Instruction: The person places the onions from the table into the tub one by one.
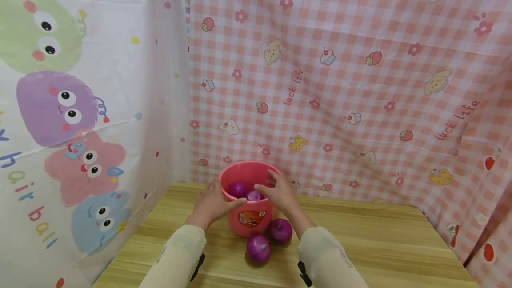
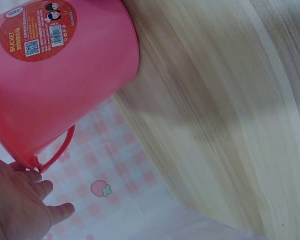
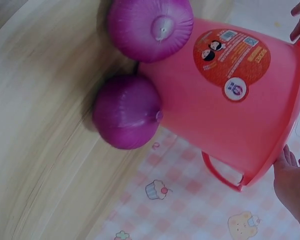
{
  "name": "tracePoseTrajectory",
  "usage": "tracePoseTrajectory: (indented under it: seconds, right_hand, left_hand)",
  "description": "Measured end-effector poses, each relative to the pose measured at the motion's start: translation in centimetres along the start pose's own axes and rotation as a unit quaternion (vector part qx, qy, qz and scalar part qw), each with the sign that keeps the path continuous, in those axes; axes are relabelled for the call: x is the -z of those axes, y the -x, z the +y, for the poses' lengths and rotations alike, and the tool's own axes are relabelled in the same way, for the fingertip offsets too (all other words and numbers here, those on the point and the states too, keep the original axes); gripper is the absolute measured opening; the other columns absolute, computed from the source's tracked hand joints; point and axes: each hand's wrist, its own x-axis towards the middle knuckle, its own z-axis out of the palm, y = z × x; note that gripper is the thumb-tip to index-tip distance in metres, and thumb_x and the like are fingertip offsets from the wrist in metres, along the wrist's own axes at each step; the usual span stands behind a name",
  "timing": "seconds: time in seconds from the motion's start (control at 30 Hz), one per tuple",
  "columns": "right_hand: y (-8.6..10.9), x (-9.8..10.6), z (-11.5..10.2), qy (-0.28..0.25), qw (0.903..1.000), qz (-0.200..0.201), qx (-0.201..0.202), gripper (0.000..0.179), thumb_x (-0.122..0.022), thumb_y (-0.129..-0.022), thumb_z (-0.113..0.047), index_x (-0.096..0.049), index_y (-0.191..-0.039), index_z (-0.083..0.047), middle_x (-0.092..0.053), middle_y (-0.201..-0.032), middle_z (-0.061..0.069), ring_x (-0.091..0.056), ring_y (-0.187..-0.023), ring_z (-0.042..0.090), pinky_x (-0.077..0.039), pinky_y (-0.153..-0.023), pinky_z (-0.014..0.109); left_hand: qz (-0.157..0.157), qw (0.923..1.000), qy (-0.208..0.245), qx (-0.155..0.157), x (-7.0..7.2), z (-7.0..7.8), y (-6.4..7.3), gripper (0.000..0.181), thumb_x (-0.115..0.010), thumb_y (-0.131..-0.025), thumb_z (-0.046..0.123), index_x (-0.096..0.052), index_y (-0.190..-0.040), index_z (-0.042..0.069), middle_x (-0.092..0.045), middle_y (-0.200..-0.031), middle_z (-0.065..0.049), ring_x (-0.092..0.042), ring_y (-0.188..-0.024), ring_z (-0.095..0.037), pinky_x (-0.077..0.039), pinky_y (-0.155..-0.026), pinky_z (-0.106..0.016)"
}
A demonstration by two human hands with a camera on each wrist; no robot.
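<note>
A pink bucket [image 1: 251, 221] with a red label stands upright on the table, and purple onions [image 1: 238, 190] show inside it. My left hand [image 1: 213, 202] is at the bucket's left rim, its thumb reaching along the front and its other fingers spread near the handle [image 2: 61, 150]. At the right rim is my right hand [image 1: 281, 194], with loosely bent fingers near the rim; the thumb extends above the opening. I cannot tell how firmly either hand touches the bucket. Outside it, one onion [image 1: 258, 249] sits in front and another onion [image 1: 281, 230] at its front right.
The wooden table [image 1: 360, 239] extends right and forward of the bucket. Behind it hangs a pink checked cloth [image 1: 344, 79] with printed figures. On the left hangs a white cloth [image 1: 132, 154] with cartoon shapes.
</note>
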Motion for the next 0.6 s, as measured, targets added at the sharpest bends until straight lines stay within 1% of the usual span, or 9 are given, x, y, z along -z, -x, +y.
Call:
tracePoseTrajectory:
  seconds: [0.2,0.23,0.43,0.6]
  right_hand:
    - [0.2,1.2,0.5,-0.002,0.9999,0.008,0.01,0.075,-0.075,-0.09,-0.025,-0.039,-0.15,0.0,-0.049,-0.143,0.023,-0.052,-0.128,0.037,-0.047,-0.103,0.048]
    - [0.2,1.4,0.5,-0.002,0.9999,0.01,0.012,0.074,-0.075,-0.09,-0.025,-0.039,-0.15,0.0,-0.05,-0.142,0.024,-0.053,-0.127,0.037,-0.047,-0.102,0.048]
    - [0.3,2.3,1.1,-0.001,0.9995,0.027,0.014,0.066,-0.076,-0.089,-0.024,-0.048,-0.146,-0.006,-0.053,-0.139,0.022,-0.055,-0.125,0.038,-0.05,-0.099,0.047]
    - [0.6,3.3,1.9,0.02,0.9991,0.038,0.002,0.07,-0.075,-0.089,-0.03,-0.045,-0.148,-0.005,-0.055,-0.138,0.023,-0.055,-0.125,0.036,-0.051,-0.097,0.045]
  left_hand:
    - [-0.002,1.0,0.004,0.0,0.1,0.0,0.1,0.109,-0.069,-0.078,0.071,-0.028,-0.154,0.005,-0.042,-0.149,-0.018,-0.035,-0.139,-0.041,-0.014,-0.111,-0.071]
    - [-0.003,1.0,0.004,0.001,0.1,0.0,0.1,0.11,-0.068,-0.077,0.072,-0.027,-0.154,0.005,-0.042,-0.149,-0.018,-0.035,-0.139,-0.041,-0.014,-0.112,-0.071]
    - [-0.007,0.9999,0.002,0.007,0.2,0.0,-0.1,0.114,-0.068,-0.076,0.073,-0.024,-0.155,0.004,-0.04,-0.15,-0.02,-0.033,-0.14,-0.042,-0.012,-0.113,-0.069]
    - [-0.01,0.9999,0.003,0.012,0.1,0.1,0.1,0.114,-0.07,-0.076,0.071,-0.024,-0.155,0.002,-0.039,-0.15,-0.021,-0.032,-0.141,-0.043,-0.009,-0.113,-0.069]
